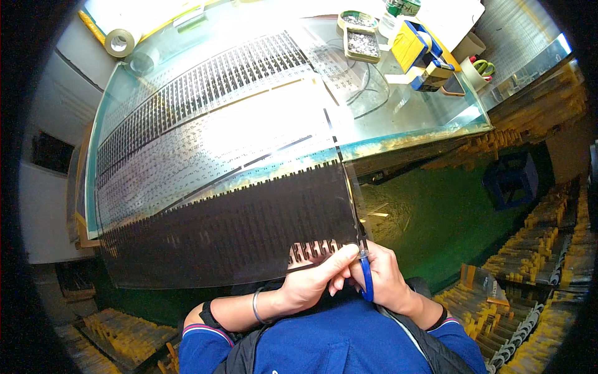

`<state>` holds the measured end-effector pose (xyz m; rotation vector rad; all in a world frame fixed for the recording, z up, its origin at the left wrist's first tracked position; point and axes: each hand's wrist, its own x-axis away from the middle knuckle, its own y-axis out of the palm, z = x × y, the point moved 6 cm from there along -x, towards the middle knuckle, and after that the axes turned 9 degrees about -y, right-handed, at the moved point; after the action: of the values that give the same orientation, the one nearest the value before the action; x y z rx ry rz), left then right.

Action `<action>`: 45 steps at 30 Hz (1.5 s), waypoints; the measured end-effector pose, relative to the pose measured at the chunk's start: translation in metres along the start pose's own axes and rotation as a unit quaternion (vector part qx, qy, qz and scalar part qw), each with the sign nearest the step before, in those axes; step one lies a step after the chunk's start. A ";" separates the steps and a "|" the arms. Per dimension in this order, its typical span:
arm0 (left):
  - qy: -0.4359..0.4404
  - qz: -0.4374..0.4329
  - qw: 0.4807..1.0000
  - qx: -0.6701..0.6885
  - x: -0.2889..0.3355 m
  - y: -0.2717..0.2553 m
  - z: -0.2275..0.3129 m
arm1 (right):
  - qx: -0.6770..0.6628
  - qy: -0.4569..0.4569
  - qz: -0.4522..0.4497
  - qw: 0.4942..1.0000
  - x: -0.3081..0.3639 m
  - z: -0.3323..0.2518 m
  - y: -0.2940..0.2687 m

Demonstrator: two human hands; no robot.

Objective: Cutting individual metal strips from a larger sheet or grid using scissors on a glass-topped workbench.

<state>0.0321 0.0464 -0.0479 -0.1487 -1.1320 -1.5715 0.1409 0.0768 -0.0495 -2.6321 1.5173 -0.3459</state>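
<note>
A large film sheet (224, 230) with rows of small dark patterns hangs over the near edge of the lit glass table. My left hand (321, 274) pinches its lower right corner between thumb and fingers. Against that corner, my right hand (387, 277) is closed around blue-handled scissors (367, 280). The blades point away from me along the film's right edge, partly hidden by my fingers and the dark strip there. Both hands nearly touch in front of my body.
On the glass table (430, 128) are a yellow and blue tape dispenser (423, 59), small tins (361, 45) and a tape roll (119, 43). A blue stool (511, 177) stands on the green floor at right. Racks of yellow-edged sleeves (529, 249) line the right side.
</note>
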 end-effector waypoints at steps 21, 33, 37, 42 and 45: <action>0.114 0.000 0.981 -0.154 0.044 0.000 0.051 | 0.236 -0.423 0.066 0.872 -0.080 -0.117 -0.054; 0.427 0.504 0.378 -0.649 0.123 -0.084 0.114 | -0.062 -0.465 0.081 0.879 -0.108 -0.205 -0.012; 0.417 0.470 0.402 -0.666 0.118 -0.107 0.158 | -0.384 -0.370 0.142 0.834 -0.125 -0.183 -0.023; 0.539 0.257 0.501 -0.627 0.108 -0.055 0.130 | -0.415 -0.277 0.177 0.849 -0.135 -0.149 -0.020; 0.392 -0.018 0.862 -0.321 0.078 -0.031 0.089 | -0.360 -0.236 0.148 0.890 -0.142 -0.138 -0.009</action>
<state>-0.0617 0.0531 0.0304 0.0786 0.0448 -1.7438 0.0476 0.2097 0.0643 -2.5352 2.0680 0.9916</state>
